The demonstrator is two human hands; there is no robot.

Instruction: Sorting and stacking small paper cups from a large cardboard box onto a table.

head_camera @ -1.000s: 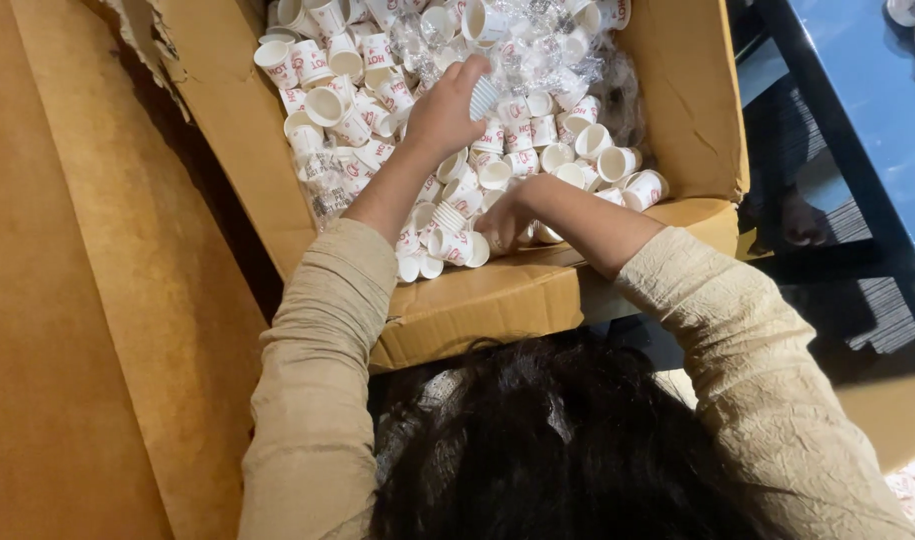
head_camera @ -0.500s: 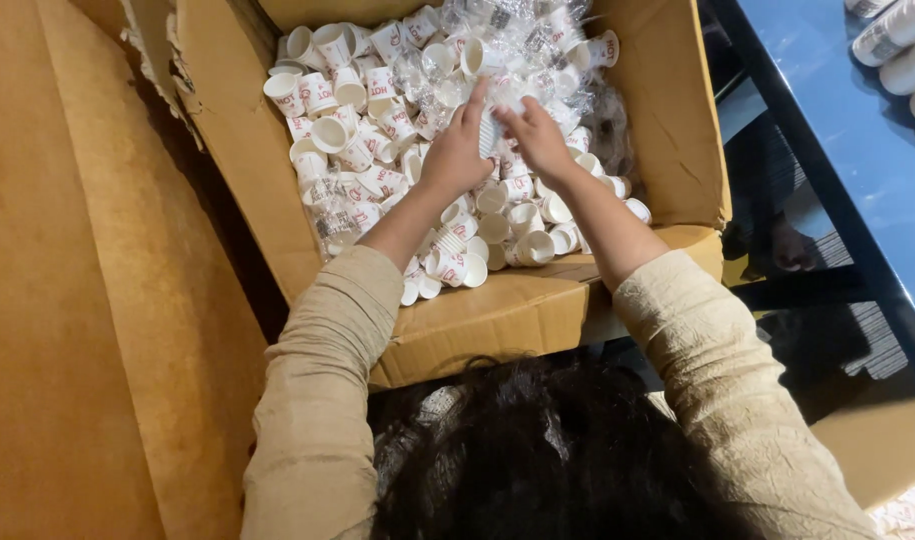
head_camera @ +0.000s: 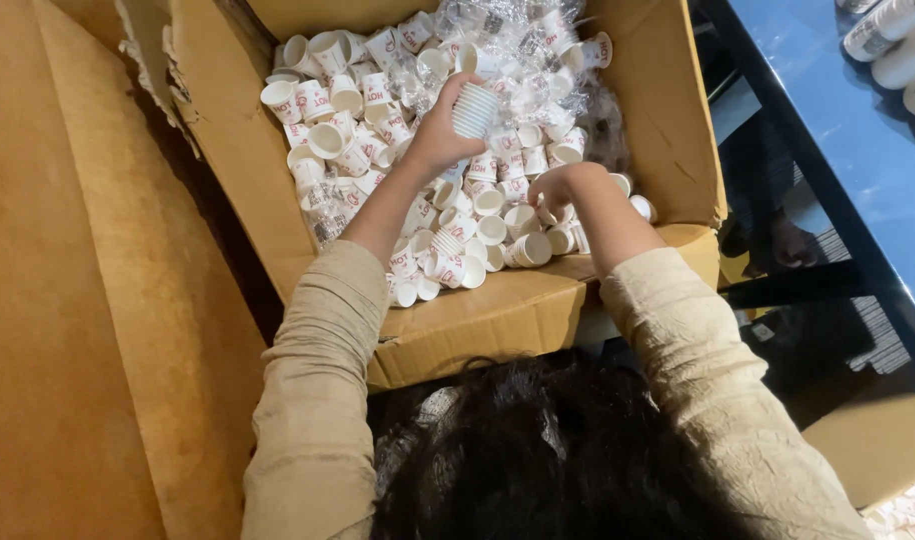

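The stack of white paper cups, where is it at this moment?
In the head view, the stack of white cups is held in the left hand, above the loose cups inside the cardboard box, near clear plastic wrap.

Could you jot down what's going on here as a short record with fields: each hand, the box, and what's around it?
Left hand: raised over the box, fingers around a short stack of white cups
Right hand: low among the loose cups, fingers curled on them
Box: open brown cardboard, filled with small white paper cups with red print
Back of box: crumpled clear plastic wrap
Right side: blue table
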